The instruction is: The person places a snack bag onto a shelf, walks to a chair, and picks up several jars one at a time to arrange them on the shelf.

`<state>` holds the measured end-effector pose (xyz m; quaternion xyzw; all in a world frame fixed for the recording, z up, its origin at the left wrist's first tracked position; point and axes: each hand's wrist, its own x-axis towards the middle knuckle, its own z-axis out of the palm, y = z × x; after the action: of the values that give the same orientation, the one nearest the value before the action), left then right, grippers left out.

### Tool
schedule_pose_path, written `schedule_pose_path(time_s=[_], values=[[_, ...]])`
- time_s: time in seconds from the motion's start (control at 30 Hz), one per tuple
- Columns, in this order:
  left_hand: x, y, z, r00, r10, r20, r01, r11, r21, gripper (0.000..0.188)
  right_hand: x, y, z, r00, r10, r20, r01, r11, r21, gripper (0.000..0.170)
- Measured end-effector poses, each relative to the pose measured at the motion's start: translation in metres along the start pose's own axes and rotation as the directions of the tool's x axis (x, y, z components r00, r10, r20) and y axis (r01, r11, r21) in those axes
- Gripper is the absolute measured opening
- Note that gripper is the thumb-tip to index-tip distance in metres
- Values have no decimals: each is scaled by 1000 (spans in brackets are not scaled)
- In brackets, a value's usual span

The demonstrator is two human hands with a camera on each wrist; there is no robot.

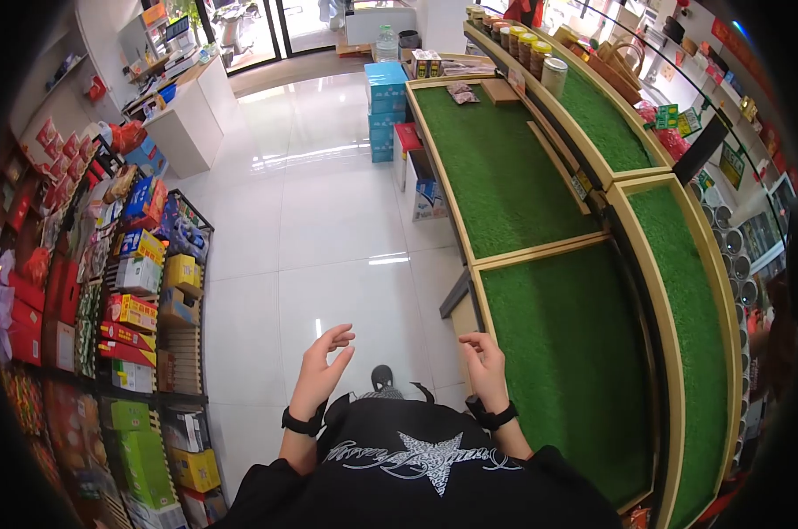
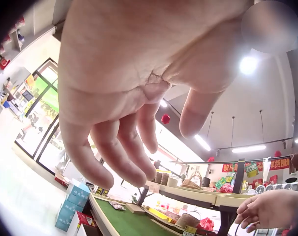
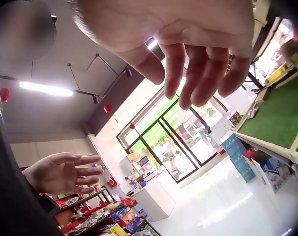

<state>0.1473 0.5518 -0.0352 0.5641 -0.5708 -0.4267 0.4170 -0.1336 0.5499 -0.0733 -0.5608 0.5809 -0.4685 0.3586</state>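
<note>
Shop-floor entry: nothing gripped

1. Left hand (image 1: 322,366): fingers relaxed, holding nothing, raised above the tiled floor (image 1: 328,220).
2. Right hand (image 1: 485,368): fingers loosely bent, holding nothing; close to the near turf tray (image 1: 566,353). I cannot confirm contact from my cameras.
3. Near turf tray: wood-framed, green-lined, on the right-hand side; the nearest furnishing to the hands.
4. Far turf tray (image 1: 504,176): one pinkish packet (image 1: 463,93) and one flat brown board (image 1: 500,92), at the far end.
5. Upper tier (image 1: 597,115): lidded jars (image 1: 540,60), upright, in a row.
6. Progress: I judge no handling under way. Done, as I read it: packet, board and jars set out. Left: the views do not settle it.
</note>
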Motion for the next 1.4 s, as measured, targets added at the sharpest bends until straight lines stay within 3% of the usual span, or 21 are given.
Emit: schedule_pose_path(time_s=[0.2,0.33,0.57,0.77,1.03,1.2,1.4], values=[[38,-9,-21,995,-50,88,50,999,10,37,36,-19,25,997,-80,-25,75,987,-140,15],[62,-15,-21,986,-77,147,80,997,-12,38,55,-11,31,998,-37,-48,29,987,-156,15],[125,-17,-16,988,-91,123,91,996,13,37,121,11,31,1000,7,-20,-10,986,-168,18],[193,-2,-10,996,-50,78,48,998,32,36,204,16,32,999,-18,-49,14,998,-67,31],[275,11,12,998,-43,-35,45,998,50,37,304,7,23,989,-128,71,135,985,-103,32],[304,10,37,997,-76,0,76,997,-12,37,334,1,20,983,-137,123,154,977,-148,31],[350,8,43,993,-87,81,91,995,-45,36,353,7,28,989,-30,147,48,991,-122,31]])
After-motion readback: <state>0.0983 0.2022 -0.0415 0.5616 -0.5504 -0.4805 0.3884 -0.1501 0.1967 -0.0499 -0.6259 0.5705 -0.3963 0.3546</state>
